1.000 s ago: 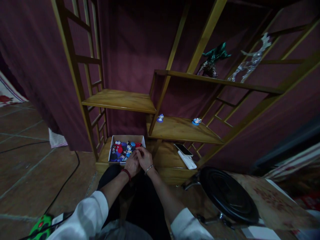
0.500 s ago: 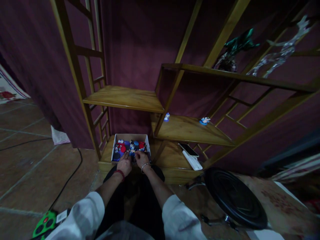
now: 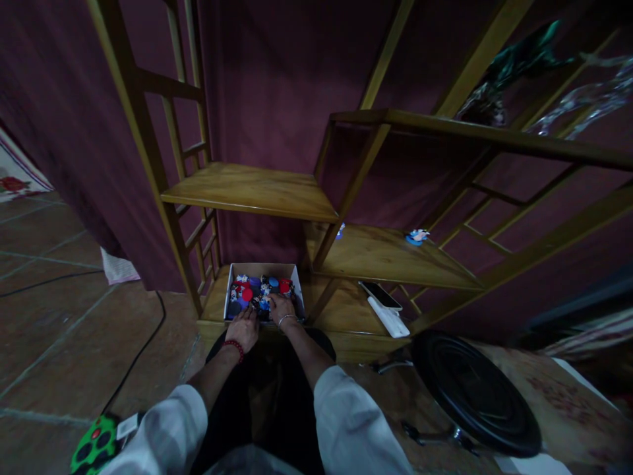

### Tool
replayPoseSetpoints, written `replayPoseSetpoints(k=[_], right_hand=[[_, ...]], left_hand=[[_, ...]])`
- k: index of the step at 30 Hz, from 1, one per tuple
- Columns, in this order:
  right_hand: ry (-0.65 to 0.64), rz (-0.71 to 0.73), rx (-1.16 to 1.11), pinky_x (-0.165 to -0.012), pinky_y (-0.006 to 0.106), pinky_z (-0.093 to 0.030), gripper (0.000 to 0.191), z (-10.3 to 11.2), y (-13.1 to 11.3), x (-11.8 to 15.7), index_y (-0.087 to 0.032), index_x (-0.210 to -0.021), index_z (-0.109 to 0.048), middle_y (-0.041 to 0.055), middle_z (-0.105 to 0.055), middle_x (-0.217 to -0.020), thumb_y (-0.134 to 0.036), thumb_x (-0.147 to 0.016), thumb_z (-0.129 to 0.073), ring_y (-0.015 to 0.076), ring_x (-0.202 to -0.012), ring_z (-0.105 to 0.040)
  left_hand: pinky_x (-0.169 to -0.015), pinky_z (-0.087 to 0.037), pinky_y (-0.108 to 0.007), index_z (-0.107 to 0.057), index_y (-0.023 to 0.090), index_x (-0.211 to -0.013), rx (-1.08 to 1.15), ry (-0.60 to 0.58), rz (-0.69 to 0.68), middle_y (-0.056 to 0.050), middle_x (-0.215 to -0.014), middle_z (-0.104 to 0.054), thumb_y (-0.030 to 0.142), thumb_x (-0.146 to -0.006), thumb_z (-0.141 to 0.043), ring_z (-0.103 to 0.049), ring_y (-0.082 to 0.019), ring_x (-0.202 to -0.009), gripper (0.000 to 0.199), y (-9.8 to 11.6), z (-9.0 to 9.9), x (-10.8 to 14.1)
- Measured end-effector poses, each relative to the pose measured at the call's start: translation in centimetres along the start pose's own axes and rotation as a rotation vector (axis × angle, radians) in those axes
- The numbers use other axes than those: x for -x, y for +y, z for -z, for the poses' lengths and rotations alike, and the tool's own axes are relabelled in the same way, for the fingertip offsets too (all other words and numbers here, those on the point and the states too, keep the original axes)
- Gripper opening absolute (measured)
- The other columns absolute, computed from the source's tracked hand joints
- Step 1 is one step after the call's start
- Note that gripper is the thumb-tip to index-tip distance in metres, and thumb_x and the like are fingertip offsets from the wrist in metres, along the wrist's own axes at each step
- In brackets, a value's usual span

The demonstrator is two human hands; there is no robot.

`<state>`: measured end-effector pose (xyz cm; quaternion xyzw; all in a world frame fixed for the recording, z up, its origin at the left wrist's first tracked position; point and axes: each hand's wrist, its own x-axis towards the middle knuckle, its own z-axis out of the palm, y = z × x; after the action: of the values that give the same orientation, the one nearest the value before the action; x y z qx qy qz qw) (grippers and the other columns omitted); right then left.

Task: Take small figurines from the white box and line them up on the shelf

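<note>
An open white box (image 3: 229,294) on the lowest shelf holds several small figurines with red, blue and purple round parts. My left hand (image 3: 244,328), with a red bead bracelet, rests at the box's front edge; its fingers reach just over the rim, and whether they hold anything is too small to tell. Inside the box at the right, my right hand (image 3: 281,307), with a silver bracelet, has its fingers bent down among the figurines. What lies under its fingertips is hidden.
A blue-and-white figurine (image 3: 417,237) and a partly hidden one (image 3: 340,230) stand on the middle shelf (image 3: 386,256). Right of the box lie a phone (image 3: 380,295) and a white object (image 3: 389,318). A black round stool (image 3: 475,394) is at the right, a green power strip (image 3: 93,447) bottom left.
The view has shifted a little, so the shelf sits further right. My right hand has moved slightly away from my left, which has drawn back toward the box's front edge.
</note>
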<state>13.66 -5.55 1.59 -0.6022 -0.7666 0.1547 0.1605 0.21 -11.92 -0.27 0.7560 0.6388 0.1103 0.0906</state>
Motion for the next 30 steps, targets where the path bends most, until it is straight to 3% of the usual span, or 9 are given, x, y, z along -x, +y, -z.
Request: replayPoseSetpoints(k=[7,19,30], right_hand=[[-0.065,0.045,0.092,-0.095,0.026,-0.028,0.032,-0.7,0.3,-1.7,-0.017,-0.109,-0.055,0.0066,-0.058,-0.111,-0.017,-0.082,-0.038,0.0159,-0.105,-0.048],[-0.169,-0.096,0.159,-0.086,0.028,-0.038,0.039,-1.1,0.0,-4.0,-0.021,-0.121,-0.044,0.0076,-0.058,-0.112,-0.018,-0.082,-0.035,0.0174,-0.103,-0.052],[-0.215,-0.125,0.226,-0.083,0.027,-0.041,0.036,-1.3,-1.4,-5.5,-0.017,-0.11,-0.053,0.0107,-0.062,-0.102,-0.01,-0.076,-0.044,0.0192,-0.099,-0.055]], left_hand=[[-0.094,-0.031,-0.036,-0.045,0.013,-0.119,0.0,-0.047,0.015,-0.012,-0.126,-0.046,0.028,-0.085,-0.027,-0.041,-0.022,-0.115,0.042,0.0,0.5,-0.4],[-0.091,-0.034,-0.036,-0.043,0.015,-0.12,0.001,-0.057,0.014,-0.012,-0.128,-0.043,0.03,-0.086,-0.026,-0.044,-0.022,-0.112,0.042,0.0,0.7,-1.0],[-0.094,-0.032,-0.034,-0.045,0.015,-0.118,0.031,-0.062,0.026,-0.011,-0.126,-0.046,0.026,-0.083,-0.032,-0.042,-0.021,-0.115,0.039,0.8,1.1,-1.3]])
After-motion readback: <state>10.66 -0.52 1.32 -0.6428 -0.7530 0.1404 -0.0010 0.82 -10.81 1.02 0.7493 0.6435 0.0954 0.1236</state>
